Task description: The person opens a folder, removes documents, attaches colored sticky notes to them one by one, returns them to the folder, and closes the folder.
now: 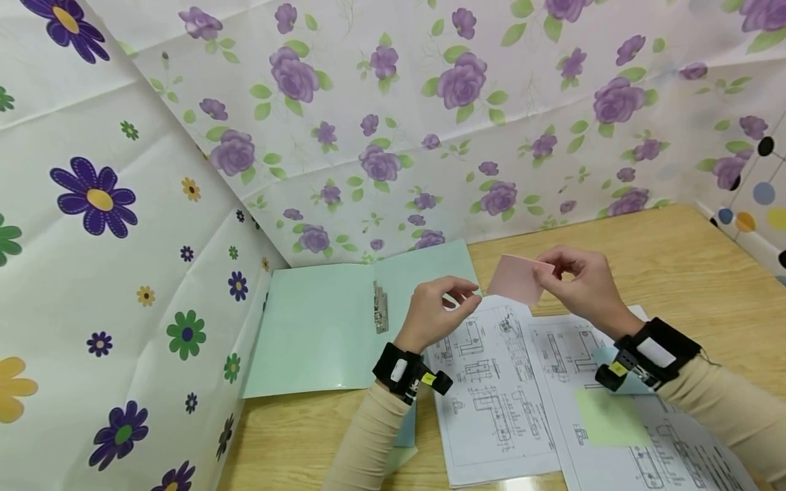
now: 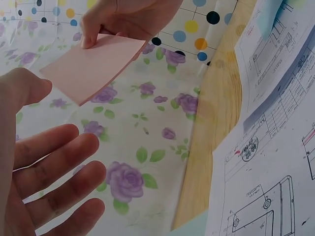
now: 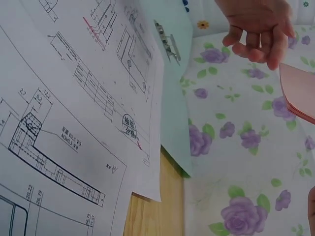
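Note:
My right hand (image 1: 583,283) pinches a pad of pink sticky notes (image 1: 514,278) by one corner, thumb on its face, above the far edge of the papers. Layered edges of the pad (image 3: 295,105) show in the right wrist view. My left hand (image 1: 434,314) hovers just left of the pad with relaxed, parted fingers and holds nothing; in the left wrist view its thumb (image 2: 29,88) is close to the pad's near corner. Below both hands lie two stacks of printed technical drawings, a left stack (image 1: 491,423) and a right stack (image 1: 555,402).
An opened light green folder (image 1: 319,327) with a metal clip (image 1: 381,308) lies at the left. A green sticky note (image 1: 610,417) and a light blue one (image 1: 635,386) are on the right stack. Flower-patterned sheeting (image 1: 381,164) closes off the wooden table's (image 1: 663,252) back.

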`<state>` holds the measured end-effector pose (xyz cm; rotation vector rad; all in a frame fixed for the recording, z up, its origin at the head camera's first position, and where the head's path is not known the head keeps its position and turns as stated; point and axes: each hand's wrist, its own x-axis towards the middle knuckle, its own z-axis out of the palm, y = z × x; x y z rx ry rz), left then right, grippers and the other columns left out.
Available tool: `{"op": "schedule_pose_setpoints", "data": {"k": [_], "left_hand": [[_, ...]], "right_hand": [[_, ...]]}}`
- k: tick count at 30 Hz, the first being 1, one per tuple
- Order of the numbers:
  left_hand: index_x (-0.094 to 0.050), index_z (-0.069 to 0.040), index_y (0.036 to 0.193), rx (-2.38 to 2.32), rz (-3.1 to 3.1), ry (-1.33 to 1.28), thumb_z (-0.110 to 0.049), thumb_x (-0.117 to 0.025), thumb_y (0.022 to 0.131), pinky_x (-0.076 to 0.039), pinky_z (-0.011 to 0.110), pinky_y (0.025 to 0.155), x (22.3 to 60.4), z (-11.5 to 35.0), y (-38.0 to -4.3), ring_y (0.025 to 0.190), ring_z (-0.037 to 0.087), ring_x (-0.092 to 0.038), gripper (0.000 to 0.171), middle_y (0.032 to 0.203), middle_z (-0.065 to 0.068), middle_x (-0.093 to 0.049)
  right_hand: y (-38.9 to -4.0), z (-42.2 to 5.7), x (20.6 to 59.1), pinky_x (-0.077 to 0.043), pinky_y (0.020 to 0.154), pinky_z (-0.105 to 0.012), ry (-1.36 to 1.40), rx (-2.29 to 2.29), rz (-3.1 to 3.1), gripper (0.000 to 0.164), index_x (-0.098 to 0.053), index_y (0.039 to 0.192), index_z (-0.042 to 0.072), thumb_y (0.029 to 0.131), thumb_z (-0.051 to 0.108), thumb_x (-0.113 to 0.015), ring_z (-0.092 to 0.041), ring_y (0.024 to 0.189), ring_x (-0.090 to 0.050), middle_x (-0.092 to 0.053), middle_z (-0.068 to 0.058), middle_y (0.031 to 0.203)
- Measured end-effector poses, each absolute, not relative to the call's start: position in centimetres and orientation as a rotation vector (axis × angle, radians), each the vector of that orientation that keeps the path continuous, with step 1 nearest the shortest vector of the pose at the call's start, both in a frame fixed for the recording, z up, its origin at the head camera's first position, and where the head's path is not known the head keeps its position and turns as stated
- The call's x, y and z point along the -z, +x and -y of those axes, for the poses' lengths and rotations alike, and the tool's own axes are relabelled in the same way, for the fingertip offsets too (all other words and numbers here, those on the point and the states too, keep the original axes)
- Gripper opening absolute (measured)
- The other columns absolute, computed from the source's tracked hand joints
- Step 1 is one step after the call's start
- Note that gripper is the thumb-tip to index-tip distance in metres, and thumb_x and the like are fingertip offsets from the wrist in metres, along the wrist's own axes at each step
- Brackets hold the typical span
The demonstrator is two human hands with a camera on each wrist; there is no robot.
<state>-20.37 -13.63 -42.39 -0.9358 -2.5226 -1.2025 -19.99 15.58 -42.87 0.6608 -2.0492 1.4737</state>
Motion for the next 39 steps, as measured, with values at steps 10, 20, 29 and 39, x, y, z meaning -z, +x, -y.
{"op": "schedule_pose_setpoints", "data": {"k": [10, 20, 29, 39], "left_hand": [[-0.080, -0.001, 0.123, 1.168, 2.487, -1.010, -0.018, -0.077, 0.107, -0.069, 0.038, 0.083, 42.2, 12.1, -20.4, 0.093, 0.027, -0.079, 0.023, 0.106, 0.015, -0.083], [-0.078, 0.000, 0.106, 0.969, 2.426, -1.094, -0.009, -0.075, 0.108, -0.034, 0.015, 0.070, 42.1, 11.4, -20.3, 0.068, 0.015, -0.058, 0.010, 0.085, 0.012, -0.074], [-0.076, -0.004, 0.097, 0.817, 2.468, -1.102, -0.012, -0.076, 0.107, -0.044, 0.014, 0.072, 41.8, 11.7, -20.4, 0.076, 0.021, -0.075, 0.012, 0.086, 0.009, -0.077], [-0.081, -0.015, 0.099, 0.271, 2.539, -1.171, -0.022, -0.078, 0.106, -0.045, 0.019, 0.065, 41.7, 11.6, -20.1, 0.071, 0.007, -0.064, 0.011, 0.091, -0.004, -0.080]], "right_hand": [[-19.3, -14.1, 43.7, -0.044, 0.070, -0.022, 0.713, -1.514, 2.045, 0.022, -0.084, 0.106, 0.004, 0.097, -0.014, -0.076, -0.003, 0.075, -0.061, -0.076, 0.024, 0.093], [-19.2, -13.7, 44.5, -0.046, 0.068, -0.024, 0.743, -1.495, 2.092, 0.026, -0.086, 0.104, 0.008, 0.095, -0.015, -0.077, -0.003, 0.074, -0.062, -0.080, 0.013, 0.094], [-19.2, -14.7, 43.4, -0.057, 0.081, -0.016, 0.752, -1.566, 2.234, 0.025, -0.084, 0.121, 0.005, 0.099, -0.005, -0.081, 0.003, 0.092, -0.073, -0.083, 0.018, 0.109], [-19.6, -15.2, 42.4, -0.060, 0.089, -0.018, 0.794, -1.603, 2.350, 0.039, -0.078, 0.138, 0.005, 0.100, 0.002, -0.084, 0.005, 0.107, -0.077, -0.086, -0.013, 0.119]]}}
